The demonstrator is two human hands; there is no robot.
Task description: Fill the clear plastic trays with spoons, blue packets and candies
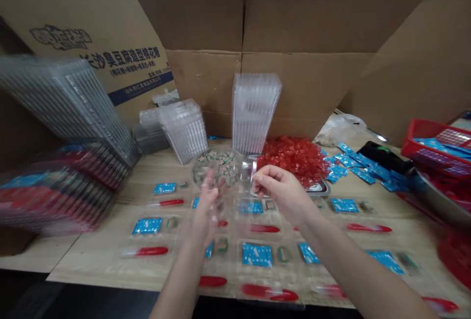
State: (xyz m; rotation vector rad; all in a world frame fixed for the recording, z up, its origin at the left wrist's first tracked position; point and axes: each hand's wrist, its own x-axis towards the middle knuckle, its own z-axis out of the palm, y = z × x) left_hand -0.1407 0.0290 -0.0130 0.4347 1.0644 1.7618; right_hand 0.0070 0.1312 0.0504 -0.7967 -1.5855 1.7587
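My left hand [208, 201] is smeared by motion, reaching over the tray rows near a round clear tub [200, 172] of small green-and-beige pieces [222, 161]. Whether it holds anything I cannot tell. My right hand [277, 189] is closed in a pinch just in front of a heap of red wrapped pieces [294, 157]; what lies between its fingertips is not clear. Below both hands, clear plastic trays lie in rows, holding blue sachets [256, 254], red plastic pieces [265, 228] and small green-edged pieces [283, 254].
Stacked empty clear trays [253, 113] stand at the back, with more stacks [184, 130] to the left. Filled trays [62, 186] are piled at far left. Loose blue sachets [362, 164], a black object [384, 157] and a red basket [437, 137] are right. Cardboard walls [294, 83] close the back.
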